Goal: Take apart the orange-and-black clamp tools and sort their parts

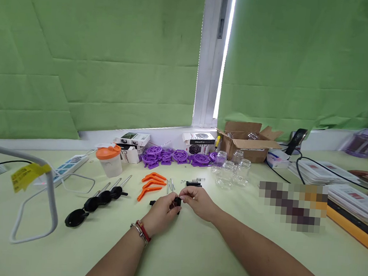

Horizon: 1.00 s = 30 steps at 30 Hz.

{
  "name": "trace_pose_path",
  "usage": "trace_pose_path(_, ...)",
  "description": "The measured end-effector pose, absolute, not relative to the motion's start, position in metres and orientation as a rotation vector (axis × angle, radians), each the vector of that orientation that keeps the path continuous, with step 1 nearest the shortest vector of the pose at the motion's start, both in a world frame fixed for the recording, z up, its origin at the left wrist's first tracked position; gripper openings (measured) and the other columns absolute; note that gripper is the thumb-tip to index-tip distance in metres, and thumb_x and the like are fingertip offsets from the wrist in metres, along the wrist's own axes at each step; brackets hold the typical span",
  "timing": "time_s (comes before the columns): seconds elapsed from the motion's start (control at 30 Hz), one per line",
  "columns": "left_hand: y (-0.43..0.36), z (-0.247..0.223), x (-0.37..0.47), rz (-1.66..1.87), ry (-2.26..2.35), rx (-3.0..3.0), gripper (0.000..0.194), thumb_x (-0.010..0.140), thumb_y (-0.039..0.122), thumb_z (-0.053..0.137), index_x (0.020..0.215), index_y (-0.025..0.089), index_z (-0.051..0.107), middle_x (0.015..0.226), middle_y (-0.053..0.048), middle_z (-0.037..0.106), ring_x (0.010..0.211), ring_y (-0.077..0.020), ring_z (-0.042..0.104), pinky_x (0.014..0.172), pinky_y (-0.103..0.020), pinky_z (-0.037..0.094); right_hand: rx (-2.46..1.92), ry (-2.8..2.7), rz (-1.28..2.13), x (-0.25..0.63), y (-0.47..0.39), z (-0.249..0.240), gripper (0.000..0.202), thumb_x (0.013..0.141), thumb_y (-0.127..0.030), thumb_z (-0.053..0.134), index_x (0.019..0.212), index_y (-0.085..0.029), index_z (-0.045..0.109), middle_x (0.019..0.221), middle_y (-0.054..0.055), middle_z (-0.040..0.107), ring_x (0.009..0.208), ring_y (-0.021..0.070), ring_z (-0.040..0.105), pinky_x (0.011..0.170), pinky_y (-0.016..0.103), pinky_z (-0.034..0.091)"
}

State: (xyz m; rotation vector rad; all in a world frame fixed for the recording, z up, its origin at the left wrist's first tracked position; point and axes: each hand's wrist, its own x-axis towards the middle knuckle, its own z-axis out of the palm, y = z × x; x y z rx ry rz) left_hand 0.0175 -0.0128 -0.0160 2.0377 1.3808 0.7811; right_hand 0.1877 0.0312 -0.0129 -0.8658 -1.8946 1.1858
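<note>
My left hand [161,213] is wrapped round a small black plastic part [177,201], which pokes out by the thumb and again behind the fingers. The fingertips of my right hand [198,202] are pinched together at the top of that part; anything between them is too small to make out. Just beyond lie black pieces [193,184] and thin metal springs [200,179]. Several orange angled handles [153,182] and metal pins [170,185] rest to the left. Farther left is a row of round black parts [104,197] with metal rods.
Purple plastic wheel-like parts [180,156] are piled at the back, near printed boxes [199,142]. Clear jars [227,175] and a cardboard box [249,149] stand to their right. An orange-lidded cup [108,159] and a white metal stand [52,212] are on the left.
</note>
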Motion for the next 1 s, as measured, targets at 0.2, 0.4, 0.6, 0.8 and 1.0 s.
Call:
trace_pose_path(0.2,-0.014,-0.017,0.018,0.778,1.372,2.038,0.011,0.081,0.027,0.048,0.088,0.02,0.052,0.074,0.0,0.056,0.067,-0.0147,0.048,0.06,-0.024,0.034,-0.878,-1.892,1.182,0.188,0.029,-0.012,0.011,0.076,-0.021,0.054,0.077,-0.016,0.064,0.067,-0.001,0.055,0.065,0.0125,0.048,0.063,0.025,0.038)
trace_pose_path(0.4,-0.013,-0.017,0.017,0.772,1.383,2.032,0.01,0.081,0.027,0.048,0.087,0.02,0.051,0.072,0.001,0.054,0.066,-0.0144,0.047,0.059,-0.024,0.033,-0.866,-1.926,1.136,0.188,0.033,-0.014,0.012,0.077,-0.022,0.054,0.077,-0.016,0.065,0.068,0.0,0.058,0.066,0.0124,0.05,0.063,0.024,0.039)
trace_pose_path(0.6,-0.014,-0.014,0.018,0.742,1.422,2.008,0.01,0.08,0.029,0.049,0.084,0.02,0.05,0.073,0.001,0.056,0.066,-0.0148,0.047,0.059,-0.024,0.034,-1.182,-1.822,0.717,0.212,0.085,-0.022,0.022,0.083,-0.023,0.047,0.092,-0.017,0.066,0.092,0.006,0.067,0.085,0.0168,0.059,0.077,0.027,0.044)
trace_pose_path(0.8,-0.016,-0.012,0.018,0.721,1.441,1.988,0.01,0.081,0.031,0.048,0.082,0.021,0.049,0.073,0.001,0.055,0.066,-0.0148,0.047,0.059,-0.024,0.034,-1.522,-1.949,0.413,0.237,0.129,-0.038,0.031,0.075,-0.005,0.049,0.098,-0.012,0.068,0.107,0.014,0.065,0.104,0.0227,0.054,0.088,0.029,0.038)
trace_pose_path(1.0,-0.016,-0.011,0.019,0.72,1.441,1.998,0.01,0.081,0.031,0.048,0.08,0.021,0.048,0.071,0.001,0.053,0.065,-0.0144,0.046,0.058,-0.024,0.033,-1.552,-1.983,0.424,0.234,0.131,-0.048,0.026,0.068,0.002,0.05,0.074,-0.013,0.069,0.085,0.012,0.066,0.092,0.022,0.055,0.079,0.028,0.037)
